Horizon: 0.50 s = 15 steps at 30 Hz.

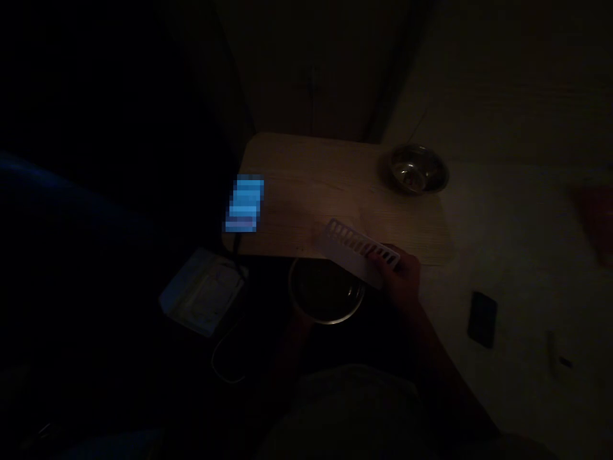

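Observation:
The scene is very dark. My right hand is closed round one end of a white slotted plastic tray, held over the near edge of a small wooden table. Just below the tray sits a round metal bowl, lower than the tabletop. My left hand is hard to make out; a dim forearm shape reaches toward the bowl's left rim, its fingers lost in the dark.
A second metal bowl stands at the table's far right corner. A glowing blue screen sits at the table's left edge. A white box with a cable lies lower left. A dark phone lies on the pale surface to the right.

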{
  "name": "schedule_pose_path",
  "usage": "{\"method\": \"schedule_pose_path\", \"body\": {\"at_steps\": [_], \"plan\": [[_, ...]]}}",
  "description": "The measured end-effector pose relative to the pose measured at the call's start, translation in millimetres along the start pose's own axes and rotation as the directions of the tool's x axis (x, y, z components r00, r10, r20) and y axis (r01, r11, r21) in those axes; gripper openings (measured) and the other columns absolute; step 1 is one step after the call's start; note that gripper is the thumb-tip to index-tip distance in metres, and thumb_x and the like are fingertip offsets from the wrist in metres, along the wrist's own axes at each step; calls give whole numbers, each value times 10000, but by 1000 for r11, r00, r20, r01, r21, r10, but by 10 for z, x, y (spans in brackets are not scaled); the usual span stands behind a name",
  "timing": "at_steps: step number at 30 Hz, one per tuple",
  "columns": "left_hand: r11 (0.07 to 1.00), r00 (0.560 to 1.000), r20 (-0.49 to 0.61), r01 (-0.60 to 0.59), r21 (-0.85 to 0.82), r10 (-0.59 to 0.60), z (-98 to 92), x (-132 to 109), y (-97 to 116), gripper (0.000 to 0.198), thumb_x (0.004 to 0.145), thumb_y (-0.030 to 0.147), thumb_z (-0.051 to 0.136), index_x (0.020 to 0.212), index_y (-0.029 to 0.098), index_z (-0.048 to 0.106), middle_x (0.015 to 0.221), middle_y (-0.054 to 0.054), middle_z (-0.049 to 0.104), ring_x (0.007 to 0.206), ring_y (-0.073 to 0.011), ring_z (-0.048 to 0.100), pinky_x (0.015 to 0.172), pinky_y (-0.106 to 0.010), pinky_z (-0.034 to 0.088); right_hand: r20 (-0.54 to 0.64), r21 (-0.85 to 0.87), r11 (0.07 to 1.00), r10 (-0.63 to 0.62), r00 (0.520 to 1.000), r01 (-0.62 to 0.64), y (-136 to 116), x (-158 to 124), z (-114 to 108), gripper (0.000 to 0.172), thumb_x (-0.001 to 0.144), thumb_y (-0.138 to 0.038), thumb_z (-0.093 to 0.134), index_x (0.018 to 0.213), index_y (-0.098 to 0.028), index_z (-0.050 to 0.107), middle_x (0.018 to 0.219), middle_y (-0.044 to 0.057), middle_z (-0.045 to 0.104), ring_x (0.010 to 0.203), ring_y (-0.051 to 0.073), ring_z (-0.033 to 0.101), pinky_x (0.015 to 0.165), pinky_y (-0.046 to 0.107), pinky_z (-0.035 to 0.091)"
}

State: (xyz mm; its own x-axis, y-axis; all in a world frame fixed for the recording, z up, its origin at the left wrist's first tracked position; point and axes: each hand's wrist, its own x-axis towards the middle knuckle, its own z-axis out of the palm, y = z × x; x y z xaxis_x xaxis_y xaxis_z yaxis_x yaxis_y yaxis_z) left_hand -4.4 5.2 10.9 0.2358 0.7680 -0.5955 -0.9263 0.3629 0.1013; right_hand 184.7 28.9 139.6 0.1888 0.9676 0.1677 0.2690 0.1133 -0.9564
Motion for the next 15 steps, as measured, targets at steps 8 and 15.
{"method": "schedule_pose_path", "body": {"at_steps": [8,15], "plan": [[1000,1000,2,-3,9,3,-49,-11,-6,546,1039,564,550,1383,147,629,1412,-154,621,1270,-274,624,1101,-519,516,-2,0,1000,19,1000,-19,33,-38,33,171,820,-373,805,866,-210,828,724,4,760,616,162,655,571,261,508],[1000,1000,-7,14,7,-14,-52,-7,-2,533,1040,557,552,1376,151,632,1425,-156,612,1278,-267,617,1099,-511,517,54,16,1000,-3,999,2,-64,-20,161,156,834,-363,790,863,-215,830,727,3,767,626,164,666,602,274,530]]}}
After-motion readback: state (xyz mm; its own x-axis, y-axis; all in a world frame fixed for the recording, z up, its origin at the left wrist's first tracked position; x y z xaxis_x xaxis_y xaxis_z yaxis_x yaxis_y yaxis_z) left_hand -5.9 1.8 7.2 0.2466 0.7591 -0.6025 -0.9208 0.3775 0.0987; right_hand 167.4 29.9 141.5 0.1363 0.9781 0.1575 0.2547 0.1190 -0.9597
